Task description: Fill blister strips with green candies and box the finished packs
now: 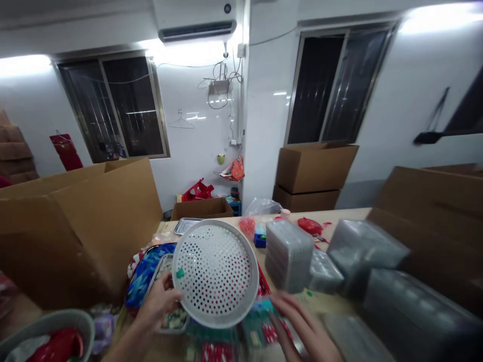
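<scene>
A round white perforated strainer (217, 271) is tilted up in front of me, its holed face toward the camera. My left hand (160, 301) is closed on its left rim. A small green scrap (180, 273) sticks to the strainer near that rim. My right hand (302, 327) is off the strainer, to its lower right, fingers stretched out and slightly blurred. Beneath the right fingers lie green and red small items (264, 329), blurred. Behind my left hand is a metal tray (184, 329) of pale pieces, beside a heap of blue wrapped pieces (154, 271).
Stacks of clear plastic containers (289, 254) stand on the table at right. Large cardboard boxes flank the table, one at left (83, 226) and one at right (430, 226). A grey tub (88, 327) with red material sits lower left. A red bag (310, 225) lies farther back.
</scene>
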{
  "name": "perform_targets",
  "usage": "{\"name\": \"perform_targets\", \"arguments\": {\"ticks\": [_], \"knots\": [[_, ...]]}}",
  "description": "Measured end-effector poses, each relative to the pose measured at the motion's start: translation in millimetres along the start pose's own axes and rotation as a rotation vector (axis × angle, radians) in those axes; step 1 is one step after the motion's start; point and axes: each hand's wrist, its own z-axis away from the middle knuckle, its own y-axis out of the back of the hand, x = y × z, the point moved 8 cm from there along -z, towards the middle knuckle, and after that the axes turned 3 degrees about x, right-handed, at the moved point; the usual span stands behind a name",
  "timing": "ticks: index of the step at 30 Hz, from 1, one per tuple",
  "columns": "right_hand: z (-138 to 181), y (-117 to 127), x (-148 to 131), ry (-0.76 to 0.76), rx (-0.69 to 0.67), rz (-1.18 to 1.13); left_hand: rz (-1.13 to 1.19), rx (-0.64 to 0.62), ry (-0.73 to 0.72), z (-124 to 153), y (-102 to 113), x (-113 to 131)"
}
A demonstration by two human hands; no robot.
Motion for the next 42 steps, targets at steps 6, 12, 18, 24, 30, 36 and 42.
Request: {"name": "perform_targets", "arguments": {"ticks": [6, 12, 18, 24, 30, 36, 42], "knots": [[-1, -99, -100, 0.194, -0.518, 0.523, 0.06, -0.02, -0.026, 128, 71, -55], [87, -132, -147, 0.191, -0.757, 0.625, 0.008, 0.068, -0.012, 237, 141, -80], [156, -128, -197, 0.164, -0.72, 0.471, -0.044, 0.072, 0.019, 298, 173, -90], [181, -121, -221, 0.15, -0.716, 0.377, -0.05, 0.014, -0.009, 323, 178, -101], [212, -103, -259, 0.249, -0.78, 0.181, -0.036, -0.003, 0.013, 327, 165, -102], [237, -97, -260, 0.375, -0.841, 0.114, -0.06, 0.006, 0.028, 313, 124, -105], [205, -75, -196, 0.134, -0.746, -0.131, -0.067, 0.005, 0.038, 282, 72, -106]]}}
